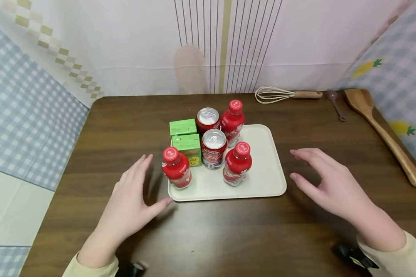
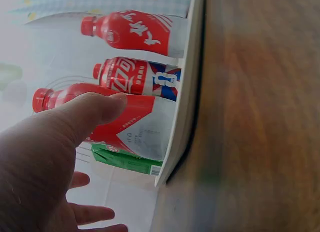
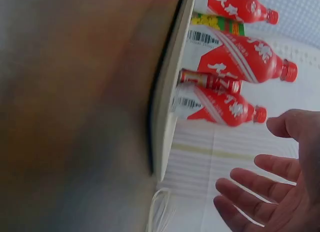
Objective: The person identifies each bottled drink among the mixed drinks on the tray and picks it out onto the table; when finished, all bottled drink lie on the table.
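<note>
A cream tray (image 1: 263, 165) bears several drinks. At its front left corner stands a red bottle (image 1: 176, 169); another red bottle (image 1: 237, 165) is at the front middle and a third red bottle (image 1: 232, 125) behind it. Two red cans (image 1: 213, 148) stand between them, beside two green drink cartons (image 1: 187, 144). My left hand (image 1: 131, 200) is spread by the tray's left side, its thumb close to the front left corner; whether it touches cannot be told. Apart from the tray's right edge, my right hand (image 1: 327, 181) hovers with fingers extended and holds nothing.
A whisk (image 1: 287, 94) lies along the table's back edge. To its right are a small brown measuring spoon (image 1: 335, 104) and a long wooden spatula (image 1: 384, 132). Patterned cloth (image 1: 142, 46) hangs behind the brown wooden table (image 1: 208, 238).
</note>
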`<act>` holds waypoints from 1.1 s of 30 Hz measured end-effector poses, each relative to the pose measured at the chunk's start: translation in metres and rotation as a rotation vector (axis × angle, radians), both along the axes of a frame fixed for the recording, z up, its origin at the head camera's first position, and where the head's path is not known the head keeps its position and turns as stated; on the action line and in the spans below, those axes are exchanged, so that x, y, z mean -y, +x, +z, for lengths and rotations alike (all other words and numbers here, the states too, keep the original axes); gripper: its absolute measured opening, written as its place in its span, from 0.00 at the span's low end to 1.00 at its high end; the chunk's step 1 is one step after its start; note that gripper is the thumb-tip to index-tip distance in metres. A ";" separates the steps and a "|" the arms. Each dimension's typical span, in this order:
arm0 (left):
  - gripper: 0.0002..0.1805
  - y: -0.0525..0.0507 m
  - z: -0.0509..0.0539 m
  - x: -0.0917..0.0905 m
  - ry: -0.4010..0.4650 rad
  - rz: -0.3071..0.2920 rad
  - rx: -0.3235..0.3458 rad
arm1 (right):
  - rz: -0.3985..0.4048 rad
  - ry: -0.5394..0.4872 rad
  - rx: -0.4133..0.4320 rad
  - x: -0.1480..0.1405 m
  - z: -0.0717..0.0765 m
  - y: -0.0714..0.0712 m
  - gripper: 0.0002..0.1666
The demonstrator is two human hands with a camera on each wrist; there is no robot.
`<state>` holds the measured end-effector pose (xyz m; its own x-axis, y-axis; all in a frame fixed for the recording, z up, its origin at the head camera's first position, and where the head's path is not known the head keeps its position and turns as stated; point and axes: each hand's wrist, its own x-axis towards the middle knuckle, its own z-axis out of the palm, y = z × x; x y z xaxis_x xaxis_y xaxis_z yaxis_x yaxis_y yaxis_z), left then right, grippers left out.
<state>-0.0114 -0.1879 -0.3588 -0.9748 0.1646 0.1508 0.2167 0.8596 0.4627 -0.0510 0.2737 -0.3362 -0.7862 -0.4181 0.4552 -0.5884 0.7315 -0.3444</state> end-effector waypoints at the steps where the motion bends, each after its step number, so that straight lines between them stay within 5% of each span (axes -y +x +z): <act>1: 0.62 0.000 0.000 0.001 0.015 0.002 0.011 | 0.022 -0.005 -0.002 0.002 0.003 -0.002 0.36; 10: 0.53 -0.010 0.007 0.003 0.100 -0.032 0.092 | 0.145 -0.125 0.110 0.030 0.030 -0.024 0.34; 18: 0.39 -0.023 0.002 -0.003 0.182 -0.006 0.206 | 0.216 -0.198 0.244 0.057 0.036 -0.041 0.30; 33: 0.28 -0.049 -0.009 -0.009 0.288 0.034 0.276 | 0.344 -0.233 0.207 0.085 0.043 -0.051 0.32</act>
